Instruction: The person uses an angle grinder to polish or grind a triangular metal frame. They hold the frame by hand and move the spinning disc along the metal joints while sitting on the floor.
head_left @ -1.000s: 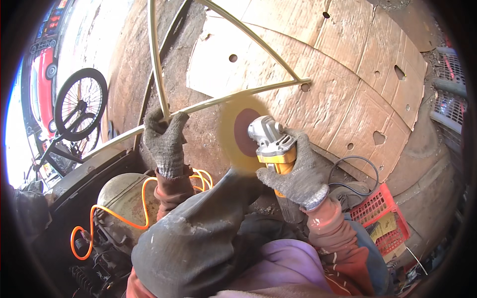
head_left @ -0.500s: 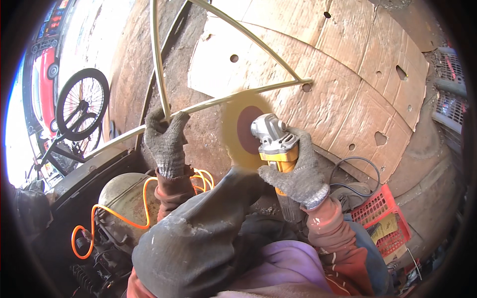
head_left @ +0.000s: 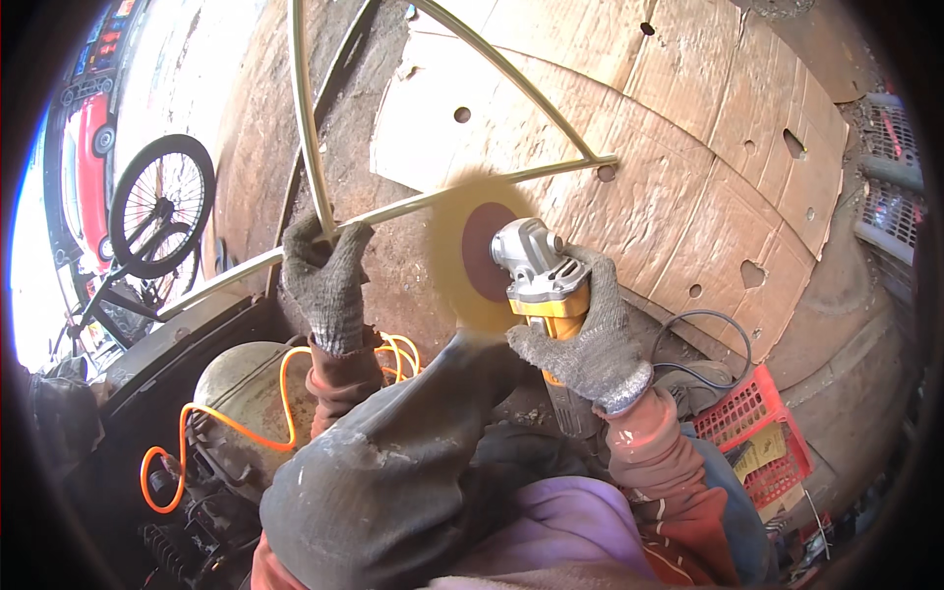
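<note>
Right hand: in a grey knitted glove, the right hand (head_left: pixel 590 359) is wrapped around the body of a yellow-and-silver angle grinder (head_left: pixel 541 285).
Disc: the grinder's round yellow disc with a purplish-brown centre (head_left: pixel 484 258) is blurred, its upper edge overlapping a bar in view; whether they touch cannot be told.
Left hand: also gloved in grey knit, the left hand (head_left: pixel 327 285) grasps a pale metal bar frame (head_left: pixel 506 180) at a corner.
Frame: one bar slants past both sides of the left hand; two others run up to the top edge, one from the gripped corner, one from near the right end.
Knee: a dark-trousered leg (head_left: pixel 383 442) lies between the forearms.
Cardboard: a large brown holed sheet (head_left: pixel 678 187) lies beyond the grinder.
Right side: a thin black cable (head_left: pixel 710 313) loops near a red plastic crate (head_left: pixel 737 408).
Left side: a bright orange hose (head_left: pixel 231 427) crosses a rounded, dull metal tank (head_left: pixel 236 379).
Farther left: a black spoked bicycle wheel (head_left: pixel 164 208) stands near a red car (head_left: pixel 90 167).
</note>
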The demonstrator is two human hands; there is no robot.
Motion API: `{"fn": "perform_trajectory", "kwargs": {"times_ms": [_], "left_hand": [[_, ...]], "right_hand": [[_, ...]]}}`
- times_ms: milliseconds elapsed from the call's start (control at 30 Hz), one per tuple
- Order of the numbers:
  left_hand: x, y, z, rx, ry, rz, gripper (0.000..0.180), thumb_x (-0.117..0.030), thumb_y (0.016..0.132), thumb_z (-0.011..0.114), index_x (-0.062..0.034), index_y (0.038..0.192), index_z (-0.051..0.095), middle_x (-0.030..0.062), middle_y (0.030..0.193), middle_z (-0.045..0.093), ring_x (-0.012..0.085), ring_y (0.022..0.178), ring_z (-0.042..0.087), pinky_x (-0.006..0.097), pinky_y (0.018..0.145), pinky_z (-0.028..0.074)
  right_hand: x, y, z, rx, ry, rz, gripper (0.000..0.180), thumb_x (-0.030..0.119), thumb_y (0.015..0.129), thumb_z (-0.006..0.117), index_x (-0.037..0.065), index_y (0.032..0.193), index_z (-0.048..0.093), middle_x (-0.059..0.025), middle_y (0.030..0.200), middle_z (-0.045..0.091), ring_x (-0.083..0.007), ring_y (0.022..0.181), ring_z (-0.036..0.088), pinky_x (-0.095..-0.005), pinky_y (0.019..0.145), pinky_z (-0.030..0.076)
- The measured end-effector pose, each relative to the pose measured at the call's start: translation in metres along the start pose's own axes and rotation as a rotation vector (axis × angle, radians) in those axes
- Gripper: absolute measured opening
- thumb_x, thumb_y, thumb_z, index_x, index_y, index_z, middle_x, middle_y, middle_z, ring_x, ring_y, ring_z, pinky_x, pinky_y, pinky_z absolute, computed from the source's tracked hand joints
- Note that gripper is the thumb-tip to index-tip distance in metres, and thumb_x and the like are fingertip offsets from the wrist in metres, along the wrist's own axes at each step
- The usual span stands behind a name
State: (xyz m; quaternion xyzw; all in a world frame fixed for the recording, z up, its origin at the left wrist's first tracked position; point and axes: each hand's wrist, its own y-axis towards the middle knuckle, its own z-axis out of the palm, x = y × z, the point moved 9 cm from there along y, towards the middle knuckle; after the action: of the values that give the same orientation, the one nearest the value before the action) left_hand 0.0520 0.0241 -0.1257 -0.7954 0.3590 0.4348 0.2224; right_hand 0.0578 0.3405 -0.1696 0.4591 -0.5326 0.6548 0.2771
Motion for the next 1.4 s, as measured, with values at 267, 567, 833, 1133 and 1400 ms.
{"fn": "perform_trajectory", "kwargs": {"times_ms": [267,567,833,1133,1400], "left_hand": [[0.005,0.004,0.005,-0.001,-0.033,0.017,0.042,-0.002,0.088,0.080,0.0013,0.126,0.062,0.0040,0.077,0.066,0.0052,0.052,0.053,0.020,0.044,0.040],[-0.017,0.010,0.000,0.043,-0.225,0.073,0.077,-0.005,0.101,0.059,-0.0058,0.164,0.016,0.0080,0.077,0.065,0.0100,0.058,0.058,0.022,0.045,0.045],[-0.045,0.001,-0.001,0.083,-0.343,0.116,0.064,-0.009,0.101,0.048,-0.0045,0.162,0.029,0.0090,0.079,0.069,0.0097,0.057,0.058,0.022,0.050,0.047],[-0.041,0.000,-0.005,0.080,-0.409,0.118,0.065,-0.008,0.096,0.052,-0.0049,0.159,0.038,0.0121,0.086,0.072,0.0106,0.058,0.059,0.024,0.051,0.049],[-0.037,0.001,-0.004,0.114,-0.422,0.110,0.063,-0.005,0.094,0.049,-0.0048,0.157,0.042,0.0121,0.096,0.072,0.0115,0.066,0.062,0.025,0.059,0.052]], "right_hand": [[-0.002,-0.010,0.013,0.037,0.038,-0.062,0.091,0.021,0.070,0.094,0.002,0.143,0.042,-0.0190,0.133,0.056,-0.0275,0.123,0.058,-0.0426,0.104,0.049],[0.007,-0.026,-0.016,-0.017,0.069,0.066,0.086,0.005,0.071,0.088,0.002,0.143,0.042,-0.0146,0.125,0.061,-0.0213,0.111,0.063,-0.0378,0.097,0.054],[0.023,-0.026,0.003,0.035,-0.115,-0.056,0.085,0.008,0.073,0.089,0.003,0.143,0.042,-0.0136,0.125,0.061,-0.0217,0.113,0.063,-0.0377,0.098,0.054],[0.037,-0.017,0.024,0.078,-0.115,-0.048,0.085,0.019,0.071,0.093,0.003,0.140,0.046,-0.0176,0.128,0.060,-0.0278,0.119,0.062,-0.0420,0.101,0.052],[0.057,-0.010,0.043,0.113,-0.040,-0.117,0.086,0.017,0.071,0.093,0.003,0.141,0.044,-0.0181,0.130,0.060,-0.0281,0.121,0.062,-0.0413,0.103,0.051]]}}
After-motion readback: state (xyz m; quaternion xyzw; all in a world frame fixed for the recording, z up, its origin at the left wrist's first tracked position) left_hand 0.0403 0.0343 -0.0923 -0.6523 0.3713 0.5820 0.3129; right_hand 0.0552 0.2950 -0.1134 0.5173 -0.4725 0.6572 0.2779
